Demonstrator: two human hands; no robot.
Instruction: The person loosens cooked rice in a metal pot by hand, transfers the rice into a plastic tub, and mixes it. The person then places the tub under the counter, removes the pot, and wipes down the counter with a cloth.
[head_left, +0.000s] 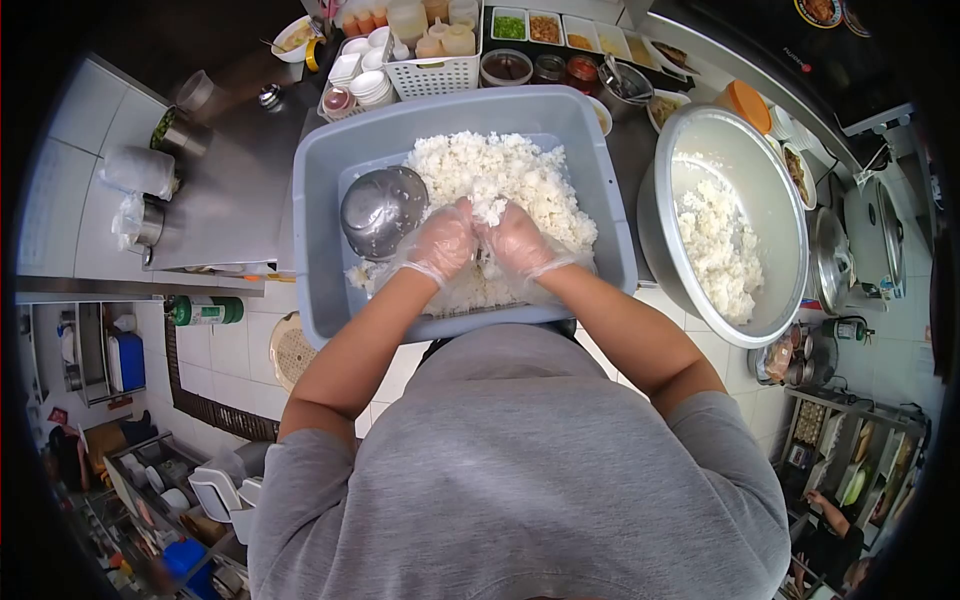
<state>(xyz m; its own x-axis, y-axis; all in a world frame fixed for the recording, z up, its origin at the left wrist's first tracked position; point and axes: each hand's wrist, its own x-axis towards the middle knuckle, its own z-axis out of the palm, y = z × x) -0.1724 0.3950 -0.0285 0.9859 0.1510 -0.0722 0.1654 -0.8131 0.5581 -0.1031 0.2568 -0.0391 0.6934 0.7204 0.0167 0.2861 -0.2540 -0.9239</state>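
Observation:
Cooked white rice (510, 170) fills much of a grey-blue plastic tub (312, 220) in front of me. My left hand (446, 243) and my right hand (520, 243), both in clear plastic gloves, meet over the rice near the tub's middle. Between their curled fingers is a clump of rice (488, 202), held by both together. A metal bowl (384, 212) lies tilted on the rice to the left of my left hand, grains stuck to its surface. The undersides of my fingers are hidden.
To the right stands a large metal basin (655, 225) with more rice inside. Behind the tub are a white basket (435, 77) of bottles and several trays of toppings (545, 27). A steel counter (235, 190) extends left. Two other people are far off at the lower edges.

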